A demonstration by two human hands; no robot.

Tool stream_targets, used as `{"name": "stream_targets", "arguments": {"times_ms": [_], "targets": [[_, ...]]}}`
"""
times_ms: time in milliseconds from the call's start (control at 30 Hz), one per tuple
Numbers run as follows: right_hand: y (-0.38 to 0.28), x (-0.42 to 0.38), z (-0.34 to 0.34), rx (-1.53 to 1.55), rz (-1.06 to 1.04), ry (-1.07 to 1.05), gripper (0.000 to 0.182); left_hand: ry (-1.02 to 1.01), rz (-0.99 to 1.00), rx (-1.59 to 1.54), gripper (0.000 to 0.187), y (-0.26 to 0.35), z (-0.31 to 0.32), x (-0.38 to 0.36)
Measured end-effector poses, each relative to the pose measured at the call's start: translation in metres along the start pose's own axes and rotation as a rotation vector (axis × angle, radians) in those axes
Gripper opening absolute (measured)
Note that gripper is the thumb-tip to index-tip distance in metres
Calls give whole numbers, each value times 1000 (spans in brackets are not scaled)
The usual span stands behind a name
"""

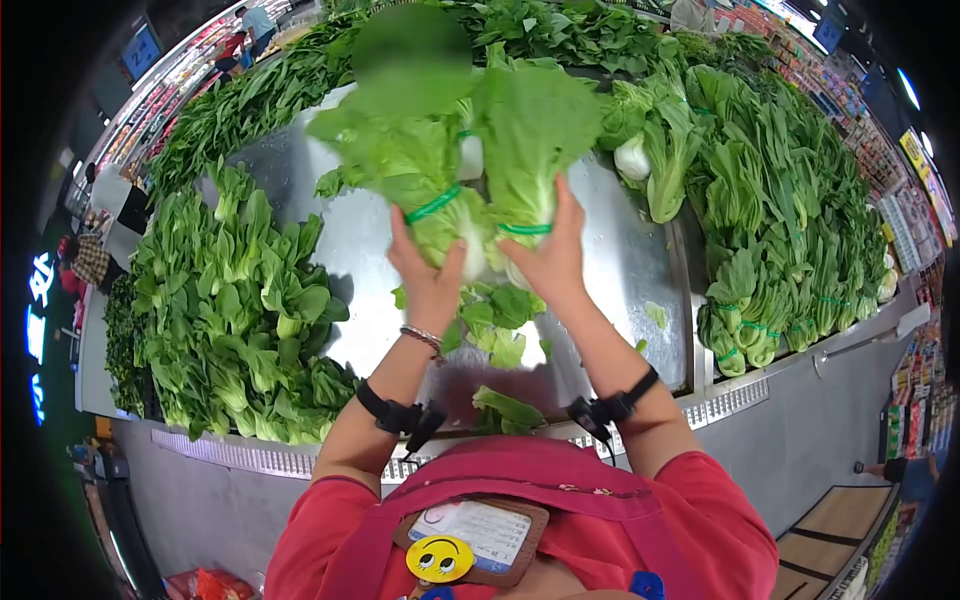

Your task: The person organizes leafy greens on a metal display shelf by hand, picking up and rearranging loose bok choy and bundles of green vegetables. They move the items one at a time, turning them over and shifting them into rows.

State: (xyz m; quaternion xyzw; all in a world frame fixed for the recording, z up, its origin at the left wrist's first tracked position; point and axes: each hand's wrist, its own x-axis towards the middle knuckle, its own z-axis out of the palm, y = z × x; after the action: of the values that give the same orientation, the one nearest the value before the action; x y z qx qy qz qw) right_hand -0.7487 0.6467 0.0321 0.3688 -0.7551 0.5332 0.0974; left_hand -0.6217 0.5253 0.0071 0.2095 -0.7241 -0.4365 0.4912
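Over the metal display shelf (640,290), each of my hands grips a bundle of leafy greens near its pale base. My left hand (430,280) is wrapped round the left bundle (415,165), just below its green band. Around the base of the right bundle (520,130), beside its own green band, my right hand (553,250) is closed. The two bundles are side by side, leaves pointing away from me. Beneath and between my hands, loose leaves (495,320) lie on the metal. A torn leaf (507,408) rests near the front edge.
Small bok choy (240,320) is heaped at the left. Banded greens (770,230) fill the right side, with a white-based bundle (632,155) at their near left. More greens (570,35) line the back. A perforated front rail (735,402) borders the display. People (257,28) stand far back left.
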Motion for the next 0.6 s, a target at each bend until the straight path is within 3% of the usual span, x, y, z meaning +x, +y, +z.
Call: {"name": "stream_targets", "arguments": {"times_ms": [67, 100, 167, 300, 400, 433, 500, 533, 600], "targets": [[16, 16, 43, -158, 85, -59, 120, -21, -16, 357, 90, -14, -18, 20], [14, 21, 58, -164, 85, -42, 120, -29, -4, 348, 90, -34, -26, 28], [14, 30, 73, -380, 399, -412, 123, -328, -145, 619, 89, -80, -29, 31], [35, 45, 49, -379, 377, -496, 114, -286, -74, 651, 85, -96, -21, 25], [103, 85, 12, -258, 262, 152, 83, -279, -174, 637, 82, -80, -22, 25], [124, 102, -8, -301, 262, 182, 80, -233, -135, 682, 83, -77, -21, 22], [159, 128, -26, -755, 295, 191, 79, -154, -96, 701, 82, -66, -20, 18], [164, 131, -33, -746, 287, 179, 79, -142, -105, 711, 82, -59, -21, 14], [167, 140, -42, -986, 231, 166, 81, -133, 84, 719, 80, -44, -21, 8]]}}
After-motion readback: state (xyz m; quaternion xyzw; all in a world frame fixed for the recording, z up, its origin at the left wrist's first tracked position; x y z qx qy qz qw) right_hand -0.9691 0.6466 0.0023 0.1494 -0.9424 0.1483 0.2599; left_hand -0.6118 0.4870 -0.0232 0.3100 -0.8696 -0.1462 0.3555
